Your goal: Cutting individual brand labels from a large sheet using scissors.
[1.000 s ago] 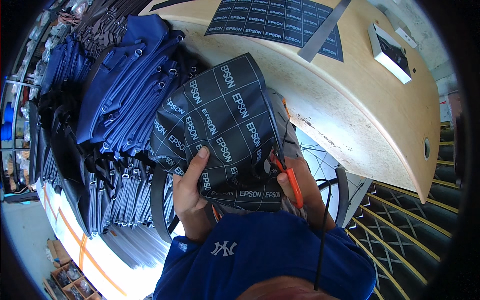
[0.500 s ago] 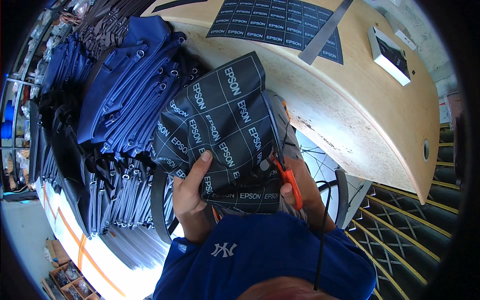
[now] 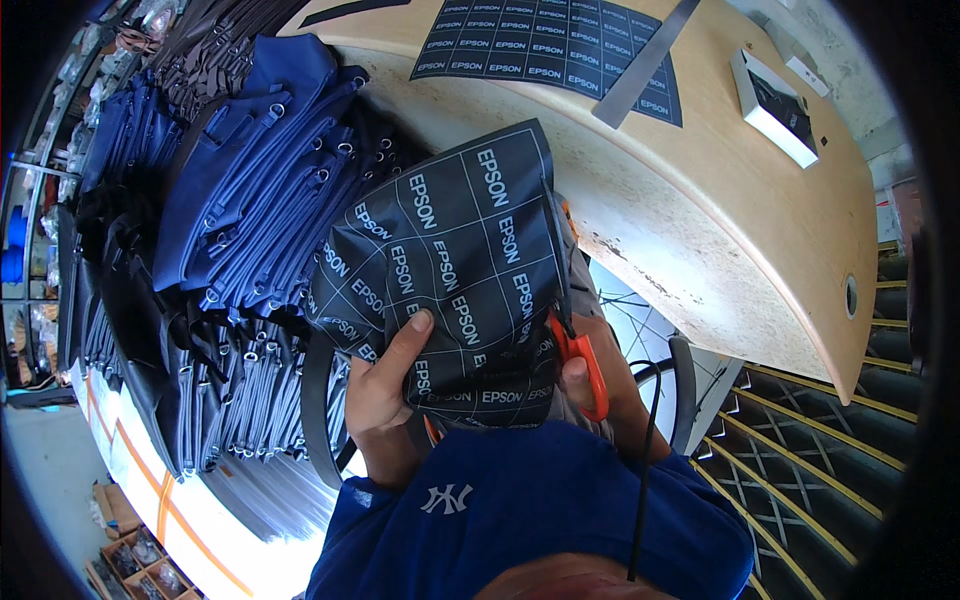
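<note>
Head view: left hand [image 3: 385, 393] pinches the black patterned sheet [image 3: 475, 265], likely light, limp and best held near its edge; right hand [image 3: 617, 377] grips orange-handled scissors [image 3: 593, 383].

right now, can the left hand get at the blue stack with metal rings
Probably not without letting go: the left hand holds the black sheet with white print, which in view partly overlaps the blue stack.

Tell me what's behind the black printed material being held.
Behind the black printed material, part of the blue stack, the side of the table and grey trousers show past its edges. The fingers of the left hand and whatever else the material covers cannot be seen.
</note>
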A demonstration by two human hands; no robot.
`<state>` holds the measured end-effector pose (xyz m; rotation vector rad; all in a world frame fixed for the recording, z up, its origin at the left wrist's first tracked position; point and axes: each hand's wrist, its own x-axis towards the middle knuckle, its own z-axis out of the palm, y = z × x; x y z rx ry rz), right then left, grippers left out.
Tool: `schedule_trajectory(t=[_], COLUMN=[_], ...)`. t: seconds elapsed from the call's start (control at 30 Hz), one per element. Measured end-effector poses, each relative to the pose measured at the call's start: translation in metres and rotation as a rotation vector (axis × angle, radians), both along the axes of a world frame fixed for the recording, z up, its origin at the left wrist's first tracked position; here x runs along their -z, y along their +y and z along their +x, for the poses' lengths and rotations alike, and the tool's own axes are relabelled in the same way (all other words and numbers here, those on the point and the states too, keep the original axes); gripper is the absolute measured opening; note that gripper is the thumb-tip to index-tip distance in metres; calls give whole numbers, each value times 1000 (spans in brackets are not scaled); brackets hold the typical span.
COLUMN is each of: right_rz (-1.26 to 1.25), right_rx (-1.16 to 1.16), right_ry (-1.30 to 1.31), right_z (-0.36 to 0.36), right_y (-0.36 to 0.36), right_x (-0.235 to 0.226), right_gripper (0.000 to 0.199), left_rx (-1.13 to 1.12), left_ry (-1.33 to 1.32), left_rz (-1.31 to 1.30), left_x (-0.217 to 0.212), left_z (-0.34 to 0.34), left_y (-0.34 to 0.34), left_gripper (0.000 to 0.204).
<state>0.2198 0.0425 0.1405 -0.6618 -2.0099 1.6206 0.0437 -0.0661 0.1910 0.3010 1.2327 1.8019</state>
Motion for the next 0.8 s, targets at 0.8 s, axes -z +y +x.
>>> schedule_trajectory(t=[0.8], right_rz=[21], right_rx=[15], right_ry=[4], right_z=[-1], right_y=[-1], right_x=[-1], right_gripper=[79], left_rx=[24], left_ry=[24], left_rz=[1], left_x=[0], left_z=[-1], left_y=[-1], left_gripper=[32])
